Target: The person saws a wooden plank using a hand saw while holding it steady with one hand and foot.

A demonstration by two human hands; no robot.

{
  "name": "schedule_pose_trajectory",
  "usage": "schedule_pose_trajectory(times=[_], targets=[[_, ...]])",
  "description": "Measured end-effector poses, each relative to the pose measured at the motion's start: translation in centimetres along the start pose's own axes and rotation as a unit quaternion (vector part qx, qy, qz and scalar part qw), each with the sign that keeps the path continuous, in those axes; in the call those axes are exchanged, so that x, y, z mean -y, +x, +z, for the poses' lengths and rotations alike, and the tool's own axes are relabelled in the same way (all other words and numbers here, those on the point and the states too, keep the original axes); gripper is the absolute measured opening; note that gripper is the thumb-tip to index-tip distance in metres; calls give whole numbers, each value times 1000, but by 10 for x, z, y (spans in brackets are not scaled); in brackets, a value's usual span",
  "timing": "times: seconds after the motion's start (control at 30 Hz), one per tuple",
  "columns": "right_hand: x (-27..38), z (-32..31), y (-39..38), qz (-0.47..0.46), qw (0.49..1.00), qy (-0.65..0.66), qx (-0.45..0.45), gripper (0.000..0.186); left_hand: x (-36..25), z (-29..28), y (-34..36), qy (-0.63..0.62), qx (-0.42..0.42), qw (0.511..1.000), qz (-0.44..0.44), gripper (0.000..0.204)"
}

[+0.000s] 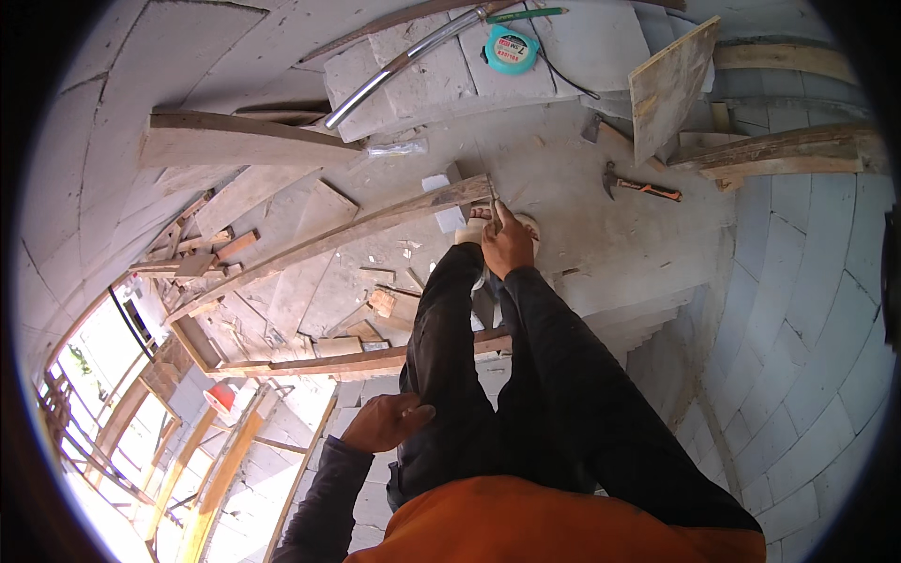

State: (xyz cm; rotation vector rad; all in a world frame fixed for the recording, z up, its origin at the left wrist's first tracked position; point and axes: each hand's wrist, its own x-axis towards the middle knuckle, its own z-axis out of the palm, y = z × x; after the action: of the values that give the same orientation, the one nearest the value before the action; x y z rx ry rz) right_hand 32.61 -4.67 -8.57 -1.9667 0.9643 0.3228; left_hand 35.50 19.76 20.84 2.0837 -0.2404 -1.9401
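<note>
My right hand (509,246) reaches down by my sandalled feet (528,229), beside the end of a long wooden beam (357,230). Its fingers are closed around a thin item too small to make out. My left hand (380,422) is curled against my dark trouser leg (436,338); whatever it may hold is hidden. Right of my feet, a claw hammer (657,190) with an orange-black handle lies on the concrete. Up on pale blocks (601,47) rest a turquoise tape measure (510,56), a green pencil (526,16) and a shiny metal tube (399,68).
Offcuts (380,303) and scrap wood litter the floor at left, near another long timber (282,369). A plywood piece (668,94) leans at top right beside timbers (779,150). A block wall (788,328) borders the right. An opening with wooden framing (202,469) is lower left.
</note>
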Motion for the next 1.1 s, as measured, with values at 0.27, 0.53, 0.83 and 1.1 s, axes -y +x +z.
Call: schedule_pose_trajectory(times=[0.27, 0.53, 0.83, 1.1], targets=[[-10, -3, 0, 23, 999, -3, 32, 60, -7, -47, 15, -179, -303, 929, 111, 22], [-4, 2, -2, 43, 998, 14, 43, 59, -35, -155, 159, 227, -309, 893, 236, 46], [21, -26, -7, 90, 990, 86, 72, 58, -11, -116, 421, 356, -120, 916, 142, 84], [17, -18, -14, 55, 993, 85, 67, 61, 42, -50, 526, 158, -289, 925, 190, 54]])
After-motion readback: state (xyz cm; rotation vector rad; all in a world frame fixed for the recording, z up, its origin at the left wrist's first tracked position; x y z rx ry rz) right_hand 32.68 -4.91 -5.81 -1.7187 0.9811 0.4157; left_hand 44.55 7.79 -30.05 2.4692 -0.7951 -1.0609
